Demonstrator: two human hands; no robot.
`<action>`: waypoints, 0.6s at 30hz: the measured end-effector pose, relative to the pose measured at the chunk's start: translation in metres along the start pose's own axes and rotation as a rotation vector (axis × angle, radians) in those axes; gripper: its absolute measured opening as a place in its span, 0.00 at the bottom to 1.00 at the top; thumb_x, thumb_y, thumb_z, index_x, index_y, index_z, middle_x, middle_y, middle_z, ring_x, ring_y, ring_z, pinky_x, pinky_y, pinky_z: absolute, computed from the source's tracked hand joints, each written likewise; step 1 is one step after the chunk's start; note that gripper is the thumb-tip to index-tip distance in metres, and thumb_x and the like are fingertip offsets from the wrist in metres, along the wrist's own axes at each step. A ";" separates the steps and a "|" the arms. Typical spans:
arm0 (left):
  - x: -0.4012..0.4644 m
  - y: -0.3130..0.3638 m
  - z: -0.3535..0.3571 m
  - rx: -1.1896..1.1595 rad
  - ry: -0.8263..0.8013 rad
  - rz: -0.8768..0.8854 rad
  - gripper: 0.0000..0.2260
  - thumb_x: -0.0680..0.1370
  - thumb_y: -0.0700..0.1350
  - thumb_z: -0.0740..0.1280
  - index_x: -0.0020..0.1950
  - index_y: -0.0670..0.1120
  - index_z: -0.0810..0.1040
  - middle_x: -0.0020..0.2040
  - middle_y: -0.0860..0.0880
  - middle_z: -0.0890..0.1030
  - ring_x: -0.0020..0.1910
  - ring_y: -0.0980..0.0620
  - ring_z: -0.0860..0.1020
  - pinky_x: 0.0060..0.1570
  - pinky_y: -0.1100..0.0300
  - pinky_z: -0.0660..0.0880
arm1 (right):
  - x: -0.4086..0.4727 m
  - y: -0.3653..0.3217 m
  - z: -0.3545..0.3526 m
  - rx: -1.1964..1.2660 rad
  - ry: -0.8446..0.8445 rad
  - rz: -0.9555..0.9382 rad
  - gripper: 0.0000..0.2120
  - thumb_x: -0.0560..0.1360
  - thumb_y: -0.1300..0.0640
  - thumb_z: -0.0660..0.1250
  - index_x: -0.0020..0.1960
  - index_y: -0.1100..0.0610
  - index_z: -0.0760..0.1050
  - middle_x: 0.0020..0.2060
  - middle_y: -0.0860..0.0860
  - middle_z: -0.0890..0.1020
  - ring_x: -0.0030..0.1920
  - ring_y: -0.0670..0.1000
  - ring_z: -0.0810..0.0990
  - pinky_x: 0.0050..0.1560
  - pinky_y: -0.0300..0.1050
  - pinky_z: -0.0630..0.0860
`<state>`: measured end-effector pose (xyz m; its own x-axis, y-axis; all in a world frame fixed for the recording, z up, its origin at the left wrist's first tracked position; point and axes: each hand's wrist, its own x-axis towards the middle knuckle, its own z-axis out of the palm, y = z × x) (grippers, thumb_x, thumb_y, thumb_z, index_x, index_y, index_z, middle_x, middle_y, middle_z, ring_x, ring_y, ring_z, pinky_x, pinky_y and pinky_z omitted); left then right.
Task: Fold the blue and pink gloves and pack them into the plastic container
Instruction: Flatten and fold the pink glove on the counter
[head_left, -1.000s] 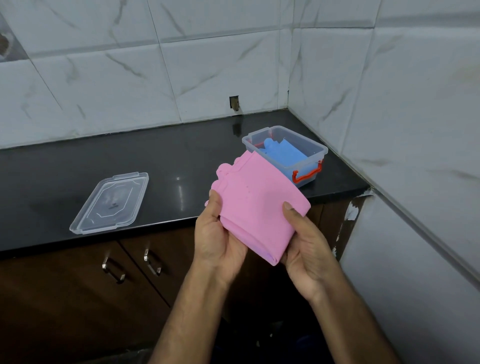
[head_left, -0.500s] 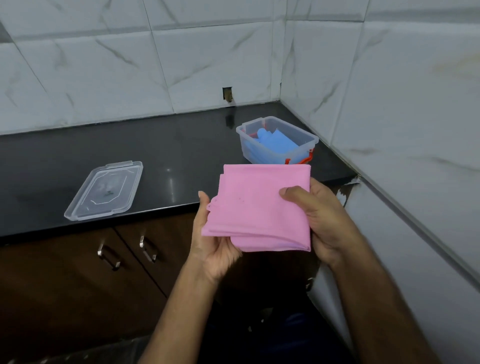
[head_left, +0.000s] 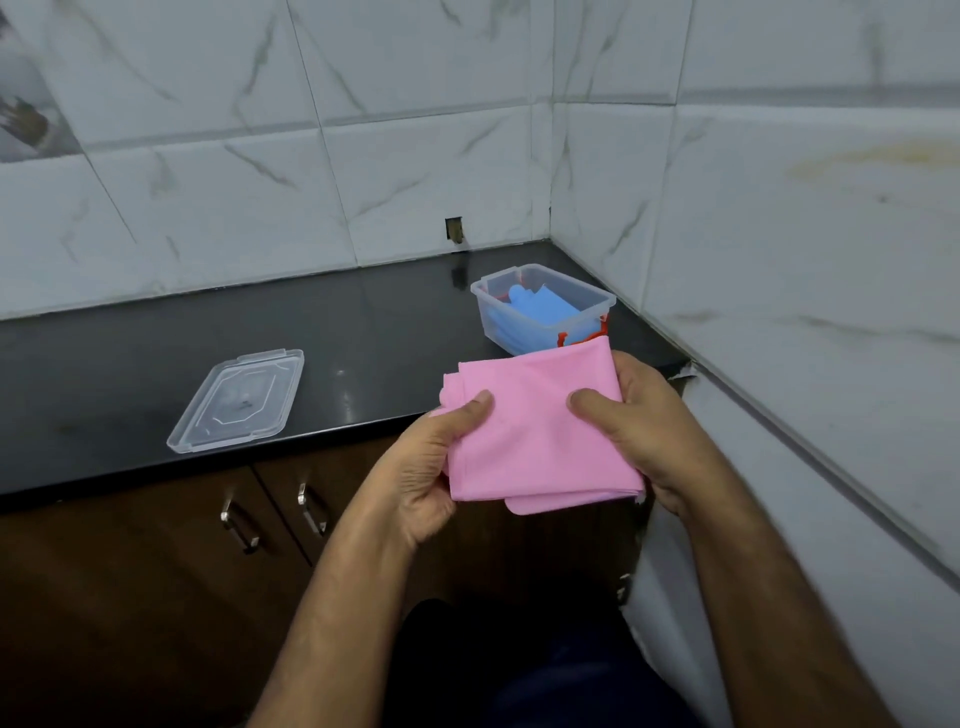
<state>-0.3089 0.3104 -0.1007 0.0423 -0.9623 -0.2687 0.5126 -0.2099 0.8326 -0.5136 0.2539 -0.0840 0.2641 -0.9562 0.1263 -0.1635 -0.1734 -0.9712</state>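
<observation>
Left hand (head_left: 434, 467) and right hand (head_left: 641, 426) both pinching folded pink glove (head_left: 540, 426), thumbs on top, held off counter edge. Blue glove (head_left: 543, 307) already inside plastic container (head_left: 597, 301) in counter (head_left: 156, 364) corner. Clear lid (head_left: 236, 400) lying well left.

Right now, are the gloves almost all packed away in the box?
About halfway. The blue glove already lies folded inside the plastic container on the countertop. The pink glove is folded and held between the left hand and the right hand, in front of the counter edge. It has yet to go in. The lid lies apart, off the container.
</observation>
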 end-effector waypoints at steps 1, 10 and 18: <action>0.002 0.001 0.001 -0.020 0.008 -0.019 0.19 0.75 0.46 0.76 0.64 0.42 0.82 0.57 0.42 0.87 0.52 0.46 0.87 0.45 0.48 0.85 | -0.001 -0.001 -0.001 0.010 0.004 -0.007 0.18 0.74 0.56 0.70 0.63 0.51 0.76 0.55 0.48 0.84 0.55 0.53 0.83 0.58 0.60 0.80; 0.058 0.024 0.000 0.082 -0.103 -0.018 0.20 0.79 0.50 0.72 0.70 0.50 0.77 0.61 0.44 0.85 0.56 0.46 0.86 0.46 0.48 0.84 | 0.042 0.015 -0.006 0.204 0.067 0.070 0.18 0.69 0.53 0.70 0.59 0.50 0.79 0.49 0.49 0.87 0.50 0.51 0.86 0.42 0.45 0.80; 0.150 0.057 -0.017 0.230 -0.194 0.048 0.16 0.81 0.54 0.70 0.68 0.56 0.79 0.63 0.46 0.84 0.57 0.47 0.85 0.46 0.49 0.85 | 0.124 0.028 0.000 0.288 0.126 0.192 0.18 0.70 0.54 0.71 0.60 0.51 0.79 0.51 0.50 0.87 0.48 0.50 0.86 0.41 0.43 0.81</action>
<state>-0.2587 0.1568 -0.1015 -0.1142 -0.9824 -0.1475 0.3049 -0.1760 0.9360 -0.4855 0.1304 -0.0956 0.1323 -0.9896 -0.0570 0.0804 0.0681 -0.9944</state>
